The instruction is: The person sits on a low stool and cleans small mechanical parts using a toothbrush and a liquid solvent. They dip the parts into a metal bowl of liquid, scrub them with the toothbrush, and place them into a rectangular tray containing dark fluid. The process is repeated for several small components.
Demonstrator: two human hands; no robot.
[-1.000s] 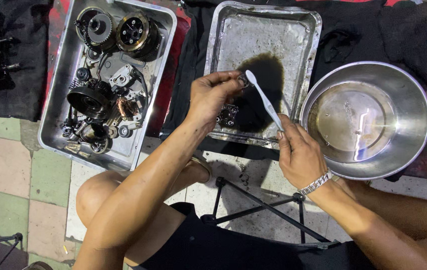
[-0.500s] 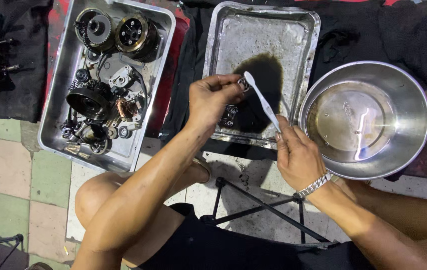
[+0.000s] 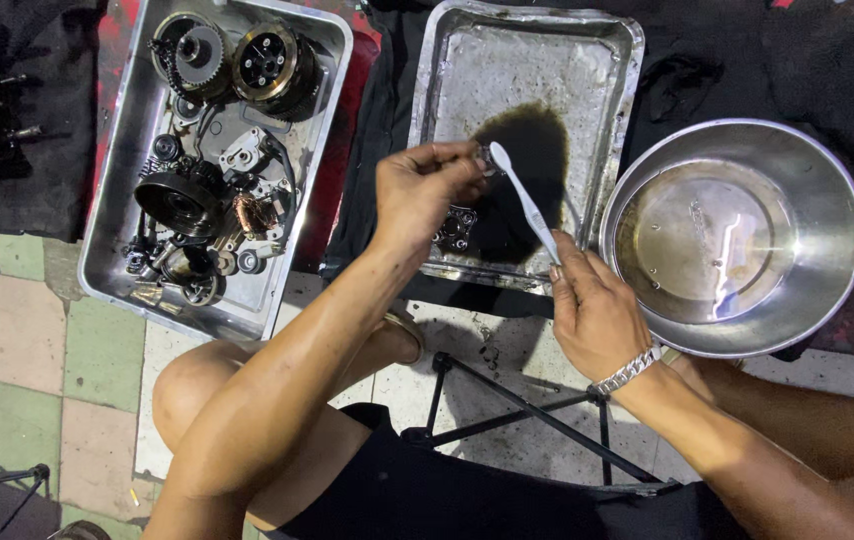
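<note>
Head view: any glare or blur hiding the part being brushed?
Head view: sharp overall; glare streaks the steel bowl only. The small part at the left hand fingers is tiny and partly hidden, set against dark liquid in the tray. White toothbrush in the right hand reads clearly.

Small metal part brushed over oily tray

A small metal part (image 3: 484, 158) is pinched in the left hand (image 3: 425, 190); a white toothbrush (image 3: 525, 200) is held by the right hand (image 3: 595, 315), bristles at the part, above the steel tray (image 3: 587, 60) with its dark puddle (image 3: 527, 170).
</note>
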